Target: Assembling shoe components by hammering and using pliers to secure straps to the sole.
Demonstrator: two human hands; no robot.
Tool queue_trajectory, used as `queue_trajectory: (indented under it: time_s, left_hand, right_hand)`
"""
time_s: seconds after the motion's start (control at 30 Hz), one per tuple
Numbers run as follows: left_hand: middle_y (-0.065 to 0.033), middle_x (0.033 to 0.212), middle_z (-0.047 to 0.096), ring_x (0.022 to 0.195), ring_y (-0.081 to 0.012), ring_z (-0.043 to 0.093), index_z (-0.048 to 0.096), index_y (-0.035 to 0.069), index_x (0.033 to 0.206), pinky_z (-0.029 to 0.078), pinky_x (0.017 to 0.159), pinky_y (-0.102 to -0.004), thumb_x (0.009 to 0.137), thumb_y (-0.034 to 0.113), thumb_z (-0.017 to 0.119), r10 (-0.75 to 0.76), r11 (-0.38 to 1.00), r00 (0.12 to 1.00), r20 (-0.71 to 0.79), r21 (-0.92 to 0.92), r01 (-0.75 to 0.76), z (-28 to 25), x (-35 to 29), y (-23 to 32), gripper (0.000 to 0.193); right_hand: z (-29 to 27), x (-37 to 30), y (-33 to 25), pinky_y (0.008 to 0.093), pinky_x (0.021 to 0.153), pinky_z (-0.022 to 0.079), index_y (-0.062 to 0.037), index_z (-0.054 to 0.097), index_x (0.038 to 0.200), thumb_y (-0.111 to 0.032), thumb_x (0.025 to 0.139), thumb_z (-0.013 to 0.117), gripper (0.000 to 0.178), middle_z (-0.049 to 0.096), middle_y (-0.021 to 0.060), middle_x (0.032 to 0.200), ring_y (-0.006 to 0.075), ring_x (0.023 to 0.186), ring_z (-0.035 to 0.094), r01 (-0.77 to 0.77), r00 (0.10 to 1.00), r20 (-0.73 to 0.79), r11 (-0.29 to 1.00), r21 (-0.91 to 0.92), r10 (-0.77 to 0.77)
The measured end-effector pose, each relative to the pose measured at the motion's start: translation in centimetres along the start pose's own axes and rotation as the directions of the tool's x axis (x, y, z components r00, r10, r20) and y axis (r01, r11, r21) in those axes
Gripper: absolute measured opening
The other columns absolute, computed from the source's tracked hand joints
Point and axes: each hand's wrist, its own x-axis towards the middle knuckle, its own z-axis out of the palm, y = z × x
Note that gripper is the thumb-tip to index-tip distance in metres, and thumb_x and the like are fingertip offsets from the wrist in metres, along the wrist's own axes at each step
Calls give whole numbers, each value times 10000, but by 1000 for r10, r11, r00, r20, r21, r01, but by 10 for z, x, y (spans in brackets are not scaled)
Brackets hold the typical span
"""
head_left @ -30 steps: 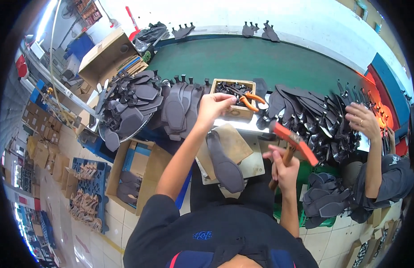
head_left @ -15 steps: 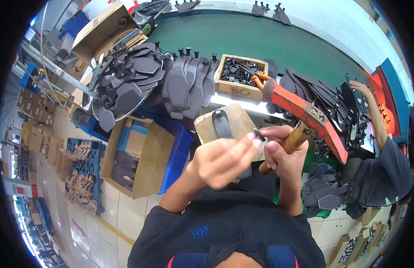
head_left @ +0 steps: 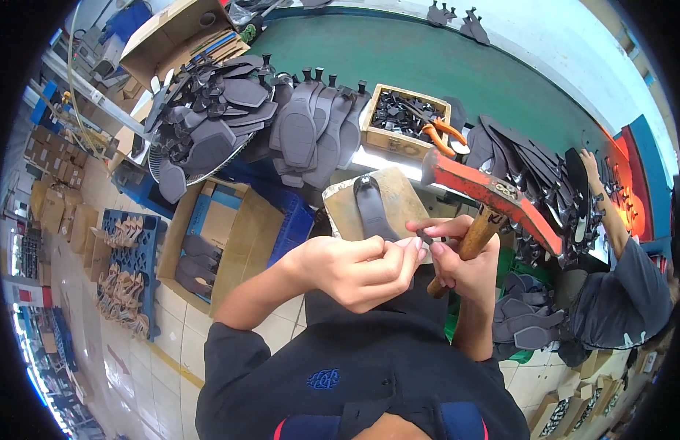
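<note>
Presently, in the head view, we are pinching a small black piece (head_left: 426, 236) with our left hand (head_left: 362, 271) and right hand (head_left: 466, 262), near the dark sole (head_left: 370, 208) on the tan board (head_left: 404, 196); the right's also clasping the hammer (head_left: 495, 195), perhaps risking a fumble.

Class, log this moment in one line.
left hand: fingertips on small dark piece | right hand: holding hammer | dark sole: on tan board

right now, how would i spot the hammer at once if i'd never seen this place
Find the long green worktop, then come nearer to the wearer's right hand. The hammer rises from that hand on a wooden handle. Its broad, scuffed red head sets it apart from the orange-handled pliers on the wooden box beyond.
</note>
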Motion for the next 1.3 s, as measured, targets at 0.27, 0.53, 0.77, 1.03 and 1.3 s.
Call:
queue_trajectory:
  time_s: [0.27,0.53,0.77,1.03,1.3]
  left_hand:
    - [-73,958,658,835,-128,628,712,-41,932,489,657,-234,808,71,613,-19,1000,998,61,11,18,4,-10,-5,194]
    - [-130,1180,645,1034,-307,621,640,31,1218,514,891,-387,804,165,784,-927,283,352,132,-370,885,75,-67,24,458]
    - [-137,1171,656,1012,-274,638,700,46,1119,509,888,-366,766,112,810,-932,108,295,211,-616,780,51,-39,29,376]
    - [-94,1022,624,875,-146,632,755,22,926,604,734,-250,739,-116,780,-971,-140,137,196,-931,338,37,-11,44,234]
    - [-122,1258,609,1127,-283,574,708,109,1156,459,917,-388,702,251,865,-957,19,178,230,-560,828,44,-43,34,501]
  right_hand:
    - [-2,8,17,180,454,413,41,688,1044,-44,876,744,197,718,74,853,37,535,557,-95,995,-43,992,-83,92]
    - [-4,54,59,219,394,325,52,663,974,-31,852,772,184,667,78,888,37,467,473,-5,997,-73,976,-216,-11]
    - [-1,50,61,221,424,323,13,684,937,-147,892,767,186,547,-32,602,34,468,448,-135,991,-28,985,-112,132]
    - [13,24,14,210,415,355,62,664,1060,-94,889,750,247,651,89,940,53,508,491,-116,986,133,982,149,96]
    - [8,38,19,198,401,337,73,685,1013,-4,860,722,176,670,69,783,35,459,478,-155,986,42,981,-117,161]
